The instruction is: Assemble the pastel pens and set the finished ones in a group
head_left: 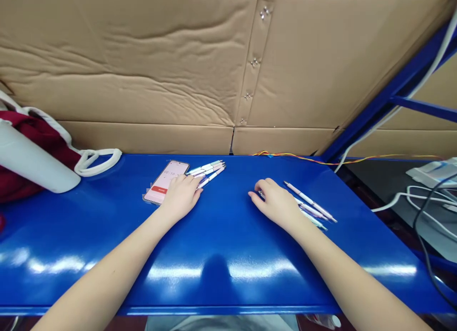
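My left hand (181,194) lies palm down over the right edge of a phone (170,176). Its fingers are stretched towards a small fan of pens (211,169) and touch the near ends; the thumb is apart from them. My right hand (277,201) is curled, with what looks like a pen's metal tip (262,194) showing between thumb and fingers; most of that pen is hidden. Beside and partly under this hand lie several more pens (314,211), pale-barrelled, slanting down to the right. The phone's screen shows a timer and a red button.
Both piles rest on a glossy blue table (221,226). A white cylinder (39,155) and a dark red bag (35,131) with white straps stand at left. Cardboard (160,60) walls the back. Thin coloured wires (285,155) run along the rear edge; white cables (396,198) hang at right.
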The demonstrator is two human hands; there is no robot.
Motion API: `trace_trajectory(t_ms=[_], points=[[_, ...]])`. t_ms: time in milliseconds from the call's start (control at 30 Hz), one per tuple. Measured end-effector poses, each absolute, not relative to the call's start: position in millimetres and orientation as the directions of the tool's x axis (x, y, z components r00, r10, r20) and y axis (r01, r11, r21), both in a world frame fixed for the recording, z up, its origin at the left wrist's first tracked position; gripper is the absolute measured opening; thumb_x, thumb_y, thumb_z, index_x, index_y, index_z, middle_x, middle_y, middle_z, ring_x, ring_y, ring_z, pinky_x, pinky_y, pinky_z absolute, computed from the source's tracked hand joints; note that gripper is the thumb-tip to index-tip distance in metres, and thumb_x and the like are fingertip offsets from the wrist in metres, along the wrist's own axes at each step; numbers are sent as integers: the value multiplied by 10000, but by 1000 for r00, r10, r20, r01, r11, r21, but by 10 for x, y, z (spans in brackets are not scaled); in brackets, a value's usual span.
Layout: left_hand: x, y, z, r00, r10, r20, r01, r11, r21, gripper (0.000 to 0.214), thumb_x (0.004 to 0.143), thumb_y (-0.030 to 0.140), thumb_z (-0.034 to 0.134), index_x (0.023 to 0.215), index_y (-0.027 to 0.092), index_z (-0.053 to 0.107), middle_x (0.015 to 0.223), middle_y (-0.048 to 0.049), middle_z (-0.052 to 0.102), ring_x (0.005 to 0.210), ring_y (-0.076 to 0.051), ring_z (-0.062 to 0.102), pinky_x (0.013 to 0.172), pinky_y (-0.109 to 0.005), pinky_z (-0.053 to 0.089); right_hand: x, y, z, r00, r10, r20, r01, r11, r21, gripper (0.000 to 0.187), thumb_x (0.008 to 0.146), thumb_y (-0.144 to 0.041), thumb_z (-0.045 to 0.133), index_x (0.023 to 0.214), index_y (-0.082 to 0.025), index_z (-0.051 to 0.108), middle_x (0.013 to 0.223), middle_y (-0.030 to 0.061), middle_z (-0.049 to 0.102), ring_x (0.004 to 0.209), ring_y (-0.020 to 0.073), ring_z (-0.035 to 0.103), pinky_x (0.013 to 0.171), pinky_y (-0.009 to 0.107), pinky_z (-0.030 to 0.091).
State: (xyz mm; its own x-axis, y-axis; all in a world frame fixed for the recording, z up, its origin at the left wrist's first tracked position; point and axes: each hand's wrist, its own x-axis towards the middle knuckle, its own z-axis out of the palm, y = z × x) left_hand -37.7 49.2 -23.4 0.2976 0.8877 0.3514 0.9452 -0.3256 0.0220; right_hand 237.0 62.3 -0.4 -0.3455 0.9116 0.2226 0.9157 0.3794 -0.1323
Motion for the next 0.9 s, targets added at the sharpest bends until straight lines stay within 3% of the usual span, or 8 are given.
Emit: trace_trajectory(t_ms=[167,300,467,600,767,900], points=[[-342,401,-169,359,889,283,912,-399,96,230,877,204,452,1010,189,639,929,-84,648,880,-244,548,790,-392,432,2289,548,-15,-414,875,253,866,463,-186,191,901,-331,467,933,-187,588,924,60,608,775,190,606,637,281,414],[-322,276,-88,402,890,215,879,-440,181,190,831,182,491,963,201,627,914,-51,626,891,-227,542,781,-365,426,2239,506,-15,-520,834,185,836,541,-88,285,905,-295,471,1140,-176,580,1001,95,608,822,217,606,701,312,435],[-314,213,-60,417,892,175,874,-446,192,172,838,198,495,957,201,619,942,-49,603,909,-227,524,786,-369,414,2207,500,-20,-610,786,98,789,614,-15,245,932,-239,426,980,-200,663,904,86,612,819,217,580,716,321,413],[-232,198,-76,458,870,185,857,-487,168,172,877,318,522,976,206,607,951,-46,595,891,-226,514,771,-367,404,2158,453,-29,-631,768,114,758,641,-122,218,926,-208,429,934,-182,645,898,69,613,839,192,567,734,297,407],[-125,174,-82,522,826,213,826,-551,114,199,935,307,441,946,195,605,929,-43,602,834,-201,519,743,-339,393,2125,414,-38,-648,753,117,719,654,-235,189,929,-215,428,932,-172,611,892,51,609,822,171,560,728,282,409],[-112,141,-74,533,803,267,814,-573,98,231,958,290,378,980,185,583,941,-43,610,814,-183,546,734,-316,408,2164,426,-28,-705,703,94,688,710,-152,248,957,-243,385,973,-178,624,897,60,608,817,178,563,718,287,399]])
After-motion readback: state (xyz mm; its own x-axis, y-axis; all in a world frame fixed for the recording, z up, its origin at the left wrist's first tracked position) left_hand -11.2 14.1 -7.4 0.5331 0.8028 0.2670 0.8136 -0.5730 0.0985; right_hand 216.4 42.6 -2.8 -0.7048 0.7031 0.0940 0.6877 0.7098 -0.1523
